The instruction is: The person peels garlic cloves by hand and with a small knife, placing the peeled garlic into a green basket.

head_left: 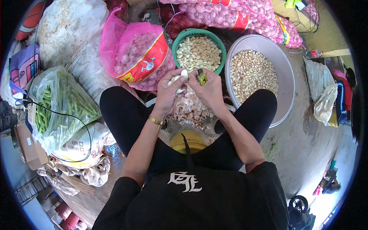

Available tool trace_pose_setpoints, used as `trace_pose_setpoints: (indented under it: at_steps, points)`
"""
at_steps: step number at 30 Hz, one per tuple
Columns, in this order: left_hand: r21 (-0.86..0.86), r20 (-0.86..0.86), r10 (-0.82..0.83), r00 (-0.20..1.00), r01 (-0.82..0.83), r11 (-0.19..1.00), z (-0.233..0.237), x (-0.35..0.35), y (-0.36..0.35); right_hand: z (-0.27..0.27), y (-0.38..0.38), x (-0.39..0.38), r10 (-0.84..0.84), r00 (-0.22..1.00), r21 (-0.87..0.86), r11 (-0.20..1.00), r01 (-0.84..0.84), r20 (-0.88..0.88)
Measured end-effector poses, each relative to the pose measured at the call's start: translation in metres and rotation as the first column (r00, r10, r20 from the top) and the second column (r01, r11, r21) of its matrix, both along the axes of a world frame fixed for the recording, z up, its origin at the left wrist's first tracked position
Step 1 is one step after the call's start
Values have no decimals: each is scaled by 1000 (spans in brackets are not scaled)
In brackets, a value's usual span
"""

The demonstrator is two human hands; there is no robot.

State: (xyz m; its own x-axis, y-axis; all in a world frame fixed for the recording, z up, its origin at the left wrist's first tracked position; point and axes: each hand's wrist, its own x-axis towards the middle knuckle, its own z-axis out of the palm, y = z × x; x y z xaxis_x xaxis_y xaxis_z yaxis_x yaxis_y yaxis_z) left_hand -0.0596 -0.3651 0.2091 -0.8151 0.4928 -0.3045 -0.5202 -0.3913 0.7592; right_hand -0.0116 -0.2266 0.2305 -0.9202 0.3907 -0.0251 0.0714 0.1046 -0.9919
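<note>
My left hand (171, 89) holds several pale garlic cloves (179, 78) between thumb and fingers, just above my knees. My right hand (209, 90) grips a small green-handled knife (201, 78), its tip close to the cloves. Under both hands lies a heap of papery garlic skins (190, 110). Just beyond the hands stands a green plastic basket (181, 40) filled with peeled cloves. A gold bracelet (156, 120) sits on my left wrist.
A large metal basin (285, 86) of cloves stands at the right. A pink mesh sack (138, 57) of garlic leans at the left, more sacks (230, 15) behind. A clear bag of green beans (57, 107) lies far left. A yellow stool (189, 140) shows between my legs.
</note>
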Motion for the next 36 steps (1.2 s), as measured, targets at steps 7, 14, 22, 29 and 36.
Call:
trace_pose_setpoints:
  at_steps: [7,14,22,29,36]
  points:
    - [84,85,-17,996,10,996,1,-3,-3,-1,1,-2,-5,1000,-140,990,2,-23]
    - [131,74,-24,997,14,991,-5,-4,-5,8,-1,-3,11,998,-144,989,-19,-61]
    - [151,103,-40,994,24,988,2,-3,1,-2,-1,-2,-5,1000,-194,981,4,-3]
    - [-45,77,4,997,-1,999,-4,-2,4,3,4,1,2,1000,151,989,-6,27]
    - [88,126,-19,992,8,996,-7,-5,2,-3,2,-3,-27,1000,-68,997,27,-9]
